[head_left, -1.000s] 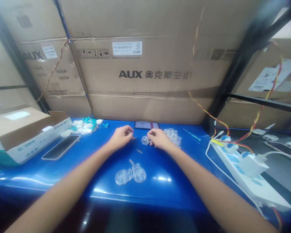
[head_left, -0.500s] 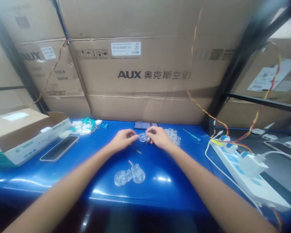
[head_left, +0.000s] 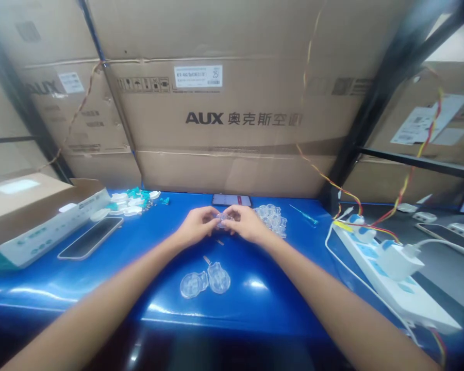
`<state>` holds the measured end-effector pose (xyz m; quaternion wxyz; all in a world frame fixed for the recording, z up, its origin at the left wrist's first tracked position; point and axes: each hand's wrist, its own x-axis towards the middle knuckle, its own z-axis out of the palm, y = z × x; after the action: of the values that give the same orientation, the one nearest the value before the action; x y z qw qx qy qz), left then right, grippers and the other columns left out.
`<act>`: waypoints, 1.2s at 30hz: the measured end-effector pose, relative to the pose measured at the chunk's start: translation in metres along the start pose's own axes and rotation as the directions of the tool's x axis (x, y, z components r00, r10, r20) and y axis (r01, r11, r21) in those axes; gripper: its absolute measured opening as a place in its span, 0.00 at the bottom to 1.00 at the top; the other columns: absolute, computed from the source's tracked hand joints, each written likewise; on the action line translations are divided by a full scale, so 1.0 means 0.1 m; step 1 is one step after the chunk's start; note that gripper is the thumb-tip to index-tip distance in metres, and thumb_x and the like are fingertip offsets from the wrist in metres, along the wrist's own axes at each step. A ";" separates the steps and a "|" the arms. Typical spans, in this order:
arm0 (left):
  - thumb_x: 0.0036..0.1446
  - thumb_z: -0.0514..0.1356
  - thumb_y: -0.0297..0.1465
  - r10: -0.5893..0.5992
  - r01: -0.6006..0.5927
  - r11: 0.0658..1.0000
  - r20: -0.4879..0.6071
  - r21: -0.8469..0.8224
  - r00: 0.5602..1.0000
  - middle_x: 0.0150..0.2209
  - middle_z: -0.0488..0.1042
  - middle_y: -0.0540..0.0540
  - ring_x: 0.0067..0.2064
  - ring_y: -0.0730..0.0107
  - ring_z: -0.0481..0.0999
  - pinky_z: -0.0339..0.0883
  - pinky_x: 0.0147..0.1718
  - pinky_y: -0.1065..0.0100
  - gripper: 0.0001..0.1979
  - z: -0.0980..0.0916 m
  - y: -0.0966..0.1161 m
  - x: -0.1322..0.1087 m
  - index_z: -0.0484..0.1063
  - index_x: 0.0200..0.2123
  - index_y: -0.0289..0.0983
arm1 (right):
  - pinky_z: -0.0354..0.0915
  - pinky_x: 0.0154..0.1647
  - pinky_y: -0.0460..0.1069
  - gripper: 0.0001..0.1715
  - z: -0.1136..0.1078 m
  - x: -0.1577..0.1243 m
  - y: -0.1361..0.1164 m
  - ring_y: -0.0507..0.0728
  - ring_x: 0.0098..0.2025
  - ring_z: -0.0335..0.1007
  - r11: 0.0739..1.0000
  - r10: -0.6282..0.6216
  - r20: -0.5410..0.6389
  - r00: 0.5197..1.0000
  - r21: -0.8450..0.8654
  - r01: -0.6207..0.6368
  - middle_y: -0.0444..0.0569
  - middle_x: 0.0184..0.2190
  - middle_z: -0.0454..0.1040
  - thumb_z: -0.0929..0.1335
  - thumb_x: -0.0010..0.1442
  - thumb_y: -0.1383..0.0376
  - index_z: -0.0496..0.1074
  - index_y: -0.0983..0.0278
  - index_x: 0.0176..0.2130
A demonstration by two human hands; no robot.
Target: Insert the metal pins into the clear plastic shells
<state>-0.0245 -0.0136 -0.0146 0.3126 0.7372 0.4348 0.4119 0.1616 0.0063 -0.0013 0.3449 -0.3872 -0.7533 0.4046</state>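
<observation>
Between my two hands is a small clear plastic piece [head_left: 225,221], mostly covered by fingers. My left hand [head_left: 198,223] pinches its left side between thumb and fingers. From the right, my right hand [head_left: 243,222] grips the same piece, fingertips close to those of the left. Two clear rounded plastic pieces, a left one [head_left: 191,285] and a right one [head_left: 219,279], lie nearer me on the blue table [head_left: 278,309]. Small thin strips lie close by, one [head_left: 206,260] touching or beside the right piece. A pile of similar clear pieces [head_left: 272,219] sits just beyond my right hand.
At left are an open carton [head_left: 62,226], a phone [head_left: 90,238] and a heap of white and teal parts [head_left: 127,202]. Another phone [head_left: 232,200] lies behind my hands. A teal screwdriver [head_left: 304,216] and a white power strip [head_left: 402,293] with plugs are at right. Cardboard boxes [head_left: 232,170] stand behind.
My right hand has shifted left and my hands have come together around the clear piece, which is now more covered. The camera view has moved slightly. The pieces on the table lie as before.
</observation>
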 end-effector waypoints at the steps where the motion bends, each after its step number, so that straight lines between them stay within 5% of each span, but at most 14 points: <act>1: 0.56 0.58 0.39 0.000 0.000 1.000 0.003 0.000 1.000 0.28 0.76 0.46 0.22 0.74 0.71 0.65 0.22 0.73 0.14 0.00 0.01 0.00 0.73 0.38 0.34 | 0.65 0.22 0.44 0.07 0.01 0.00 0.00 0.50 0.21 0.68 1.000 -0.006 0.003 1.000 -0.014 0.006 0.44 0.23 0.74 0.70 0.53 0.68 0.70 0.66 0.35; 5: 0.57 0.58 0.39 -0.012 0.012 1.000 0.006 -0.019 1.000 0.29 0.76 0.45 0.22 0.74 0.71 0.66 0.23 0.72 0.14 0.01 0.04 0.00 0.72 0.39 0.34 | 0.63 0.23 0.44 0.07 -0.02 0.00 0.00 0.51 0.23 0.68 0.993 -0.063 -0.015 0.998 -0.101 0.061 0.43 0.24 0.73 0.69 0.54 0.67 0.69 0.65 0.36; 11: 0.58 0.55 0.37 -0.017 0.019 0.999 -0.082 0.030 0.996 0.29 0.77 0.46 0.21 0.75 0.70 0.65 0.22 0.72 0.13 -0.05 0.03 0.02 0.70 0.40 0.35 | 0.60 0.31 0.45 0.07 -0.33 0.05 0.08 0.52 0.28 0.66 0.857 -0.211 -0.138 0.968 -0.502 0.115 0.44 0.27 0.73 0.71 0.51 0.63 0.70 0.64 0.31; 20: 0.57 0.54 0.36 -0.041 0.052 0.992 -0.097 0.117 0.994 0.30 0.78 0.46 0.21 0.73 0.71 0.65 0.22 0.72 0.12 -0.09 -0.04 0.03 0.70 0.39 0.35 | 0.55 0.29 0.44 0.06 -0.52 0.03 0.09 0.53 0.31 0.68 0.675 -0.108 -0.006 0.994 -0.735 0.068 0.44 0.29 0.76 0.71 0.49 0.64 0.73 0.62 0.31; 26: 0.55 0.55 0.37 0.026 0.078 0.885 -0.216 0.459 0.976 0.29 0.78 0.48 0.31 0.67 0.75 0.66 0.31 0.70 0.12 -0.24 -0.05 0.07 0.74 0.36 0.36 | 0.57 0.31 0.46 0.08 -0.55 0.03 0.10 0.56 0.34 0.70 0.628 -0.084 0.002 0.996 -0.776 0.055 0.47 0.32 0.77 0.71 0.49 0.61 0.74 0.62 0.31; 30: 0.54 0.54 0.37 -0.023 0.159 0.823 -0.247 0.546 0.969 0.32 0.78 0.46 0.33 0.66 0.75 0.64 0.32 0.70 0.14 -0.47 -0.11 0.11 0.75 0.35 0.35 | 0.60 0.36 0.47 0.11 -0.51 0.02 0.04 0.57 0.38 0.70 0.622 -0.168 0.017 0.986 -0.774 0.120 0.50 0.36 0.76 0.71 0.51 0.62 0.74 0.64 0.35; 34: 0.50 0.58 0.40 -0.100 0.215 0.774 -0.221 0.595 0.970 0.26 0.76 0.45 0.28 0.65 0.73 0.59 0.27 0.69 0.14 -0.68 -0.16 0.12 0.74 0.26 0.35 | 0.60 0.42 0.48 0.10 -0.36 -0.08 -0.15 0.57 0.40 0.69 0.676 -0.247 0.049 0.968 -0.707 0.208 0.52 0.37 0.76 0.70 0.54 0.62 0.75 0.65 0.37; 36: 0.48 0.59 0.44 -0.134 0.223 0.755 -0.187 0.616 0.973 0.22 0.75 0.46 0.25 0.66 0.71 0.57 0.24 0.69 0.16 -0.73 -0.16 0.11 0.73 0.22 0.36 | 0.61 0.36 0.47 0.10 -0.26 -0.16 -0.28 0.55 0.34 0.69 0.742 -0.183 0.173 0.968 -0.622 0.251 0.50 0.32 0.76 0.70 0.54 0.59 0.75 0.64 0.32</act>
<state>-0.0916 0.0106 0.0101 0.0548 0.7256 0.6359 0.2572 0.1819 -0.0088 0.0309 0.1988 -0.3699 -0.9020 0.1003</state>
